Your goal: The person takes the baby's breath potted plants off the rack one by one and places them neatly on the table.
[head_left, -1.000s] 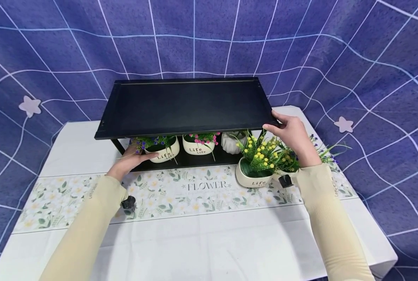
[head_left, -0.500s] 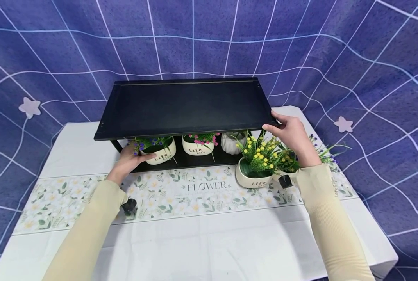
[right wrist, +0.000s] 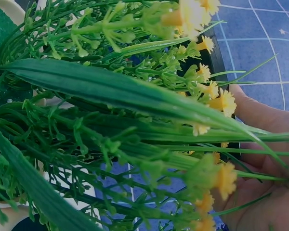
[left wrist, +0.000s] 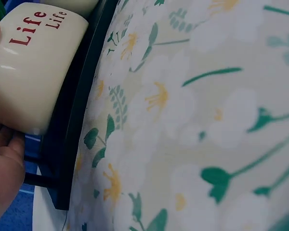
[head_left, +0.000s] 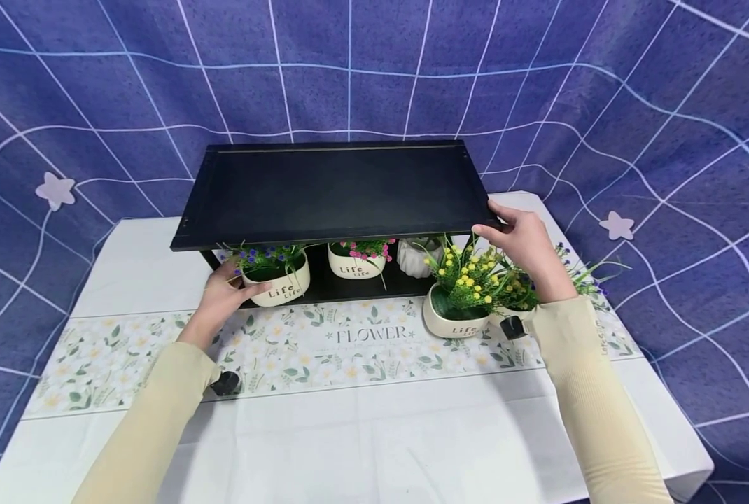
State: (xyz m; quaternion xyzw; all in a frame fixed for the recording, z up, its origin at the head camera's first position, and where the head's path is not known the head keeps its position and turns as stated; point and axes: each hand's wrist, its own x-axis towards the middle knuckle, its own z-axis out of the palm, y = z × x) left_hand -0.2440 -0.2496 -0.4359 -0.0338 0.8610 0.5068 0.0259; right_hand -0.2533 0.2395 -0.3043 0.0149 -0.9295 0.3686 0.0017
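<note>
A cream flowerpot (head_left: 281, 288) lettered "Life" holds blue artificial flowers at the left end of the black shelf's lower board. My left hand (head_left: 222, 292) grips it from the left, thumb across its front; in the left wrist view the fingers curl under the pot (left wrist: 33, 67). My right hand (head_left: 522, 241) holds the front right corner of the black shelf top (head_left: 343, 192), thumb at the front edge. Yellow flowers and long leaves (right wrist: 111, 91) partly cover that hand in the right wrist view.
Inside the shelf stand a pink-flowered pot (head_left: 357, 264) and a white ribbed pot (head_left: 417, 257). A yellow-flowered pot (head_left: 455, 318) stands before the shelf's right end, with more potted flowers (head_left: 519, 287) behind my right wrist. A floral runner (head_left: 362, 350) crosses the white tablecloth.
My left hand has moved the blue-flowered pot to the left and forward, toward the shelf's front left corner. My right hand has stayed on the shelf corner.
</note>
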